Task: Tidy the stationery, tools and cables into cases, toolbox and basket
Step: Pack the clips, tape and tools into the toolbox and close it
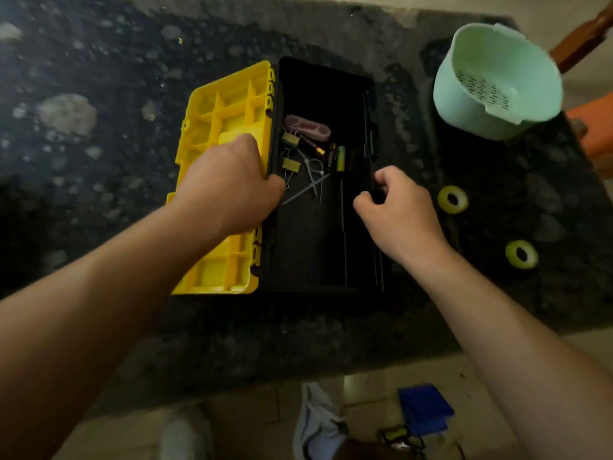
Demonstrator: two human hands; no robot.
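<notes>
A black toolbox lies open on the dark stone table, its yellow lid folded out to the left. Inside, at the far end, lie a pink case, two yellow binder clips, batteries and white cable ties. My left hand rests over the lid's hinge edge, thumb curled round the box's left wall. My right hand hovers at the box's right wall with fingers curled; whether it holds something is hidden. Two yellow tape rolls lie right of the box.
A mint green basket stands at the back right of the table. An orange object sits past the right edge. Below the table's near edge are floor tiles, a shoe and a blue item.
</notes>
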